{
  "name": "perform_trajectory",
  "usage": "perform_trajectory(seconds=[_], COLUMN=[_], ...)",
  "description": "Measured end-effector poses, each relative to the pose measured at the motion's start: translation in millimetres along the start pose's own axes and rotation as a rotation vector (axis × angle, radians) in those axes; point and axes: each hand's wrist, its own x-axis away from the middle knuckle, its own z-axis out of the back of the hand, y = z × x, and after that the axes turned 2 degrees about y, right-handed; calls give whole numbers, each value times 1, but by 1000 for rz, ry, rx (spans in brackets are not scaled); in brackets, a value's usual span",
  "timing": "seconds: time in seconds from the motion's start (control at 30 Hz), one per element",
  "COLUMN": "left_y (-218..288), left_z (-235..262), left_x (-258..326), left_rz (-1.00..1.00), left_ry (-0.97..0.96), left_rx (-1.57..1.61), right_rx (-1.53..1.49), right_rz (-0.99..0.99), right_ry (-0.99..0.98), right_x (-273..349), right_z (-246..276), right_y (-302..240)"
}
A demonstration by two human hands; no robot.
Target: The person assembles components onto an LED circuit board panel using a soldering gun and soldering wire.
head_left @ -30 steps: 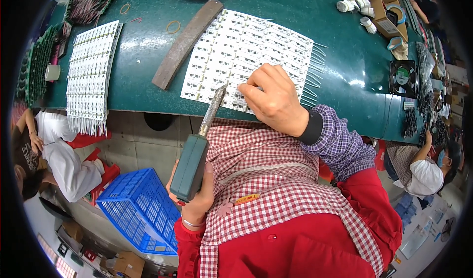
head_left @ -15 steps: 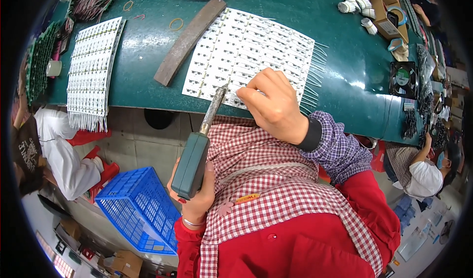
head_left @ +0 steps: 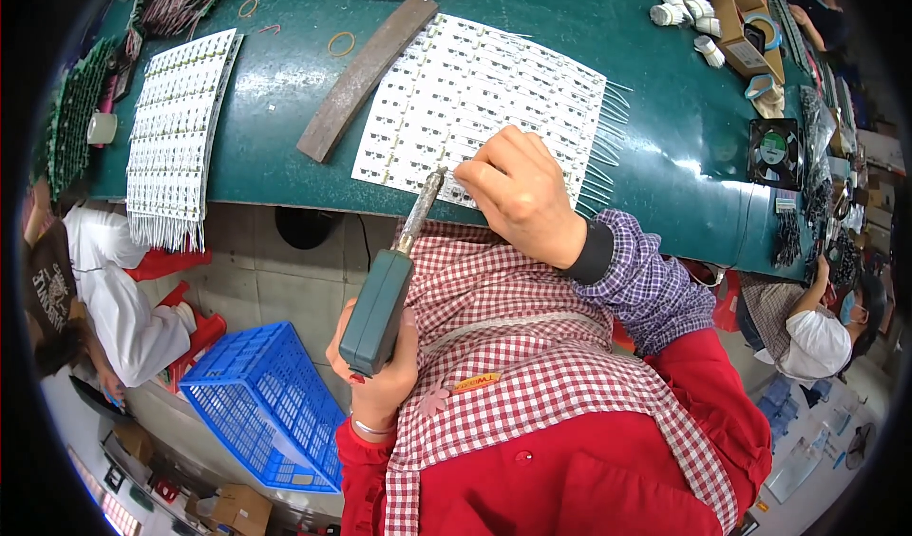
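My left hand [head_left: 388,376] is wrapped around the dark green handle of a soldering iron [head_left: 377,310]. The iron points up and away from me, its tip at the near part of a white circuit-board panel [head_left: 410,123] lying on the table. Just right of the tip, my right hand [head_left: 522,194] is pinched low over the panel; whatever its fingertips hold is hidden. Small dark parts run in rows across the panel, and thin white wires [head_left: 600,161] stick out past its right edge. A flat grey-brown bar [head_left: 366,80] lies along the panel's left edge.
The green table [head_left: 285,108] also carries a second wired panel [head_left: 176,127] overhanging at left. Wire bundles [head_left: 698,9], a cardboard box [head_left: 746,32] and a black fan [head_left: 774,153] lie at right. A blue crate [head_left: 261,403] stands on the floor. Other people sit on both sides.
The soldering iron and my left hand have shifted slightly right, bringing the tip closer to my right fingertips. My right hand has barely moved and stays pinched.
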Motion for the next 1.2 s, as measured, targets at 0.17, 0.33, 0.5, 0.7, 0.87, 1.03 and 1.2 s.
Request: perform_trajectory(seconds=[0.17, 0.33, 0.5, 0.7, 0.87, 1.03, 1.2], left_y=[3, -3, -9, -11, -33, -29, -34], left_z=[2, 3, 1, 2, 2, -2, -4], left_x=[-3, 6, 13, 17, 27, 18, 21], left_rz=[-27, 29, 70, 46, 36, 105, 89], left_ry=[-19, -11, 69, 20, 36, 135, 137], left_rx=[-37, -38, 34, -114, -33, 111, 95], right_rx=[7, 6, 1, 53, 63, 450, 737], right_rz=[-4, -5, 1, -11, 65, -1, -76], right_ry=[-4, 3, 5, -22, 128, 293, 266], right_x=[1, 0, 0, -3, -30, -62, -84], right_z=[-1, -1, -1, 10, 44, 73, 80], right_y=[0, 0, 1, 1, 39, 161, 260])
